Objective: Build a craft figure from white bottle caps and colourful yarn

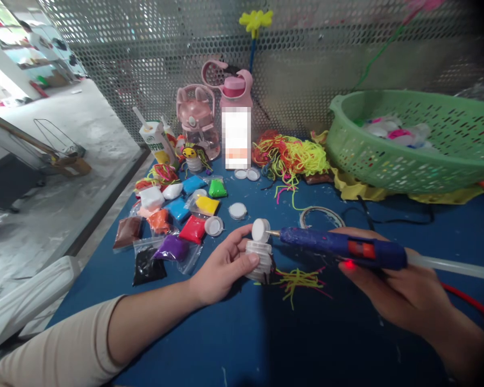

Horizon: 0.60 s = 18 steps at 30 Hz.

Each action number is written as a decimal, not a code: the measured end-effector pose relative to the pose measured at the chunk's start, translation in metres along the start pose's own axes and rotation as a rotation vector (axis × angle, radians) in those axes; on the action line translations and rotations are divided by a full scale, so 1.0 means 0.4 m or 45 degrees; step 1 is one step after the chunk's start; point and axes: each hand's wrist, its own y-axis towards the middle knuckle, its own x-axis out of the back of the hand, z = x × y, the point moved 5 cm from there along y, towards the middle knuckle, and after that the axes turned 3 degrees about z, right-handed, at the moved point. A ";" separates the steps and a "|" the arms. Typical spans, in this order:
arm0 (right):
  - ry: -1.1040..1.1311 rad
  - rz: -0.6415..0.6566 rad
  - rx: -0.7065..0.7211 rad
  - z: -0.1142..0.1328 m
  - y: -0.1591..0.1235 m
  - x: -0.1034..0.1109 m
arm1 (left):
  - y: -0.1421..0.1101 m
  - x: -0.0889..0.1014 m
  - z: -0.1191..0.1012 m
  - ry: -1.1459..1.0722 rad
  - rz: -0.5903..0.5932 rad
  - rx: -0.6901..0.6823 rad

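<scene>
My left hand (226, 263) is closed around a small clear ribbed plastic container (260, 263). Just above it, at my fingertips, is a round white cap (260, 230); whether it touches the container I cannot tell. In my right hand (407, 293) lies a blue hot glue gun (326, 243) with a red switch and a lit red light. Its metal nozzle points left and meets or nearly meets the cap's edge. A translucent glue stick (460, 266) sticks out of the gun's back. Cut yellow and pink yarn strands (300, 282) lie below the nozzle on the blue table (210, 344).
Bags of coloured clay (171, 248) and loose white lids (237, 210) lie to the left. Behind stand pink bottles (196, 115), a blurred phone screen (236, 137), a yarn heap (290, 153) and a green basket (407, 161). A tape roll (321, 209) lies beyond the gun. A red cord (470, 302) trails right.
</scene>
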 end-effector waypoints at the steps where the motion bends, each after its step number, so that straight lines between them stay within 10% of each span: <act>1: -0.013 -0.014 -0.006 -0.002 -0.003 0.001 | 0.000 0.000 0.001 0.007 0.003 0.003; 12: -0.035 -0.122 0.015 -0.007 0.001 0.000 | 0.002 0.003 0.005 0.010 0.045 0.003; 18: -0.110 -0.414 -0.306 -0.040 -0.006 0.066 | 0.004 0.006 0.005 0.013 0.057 -0.019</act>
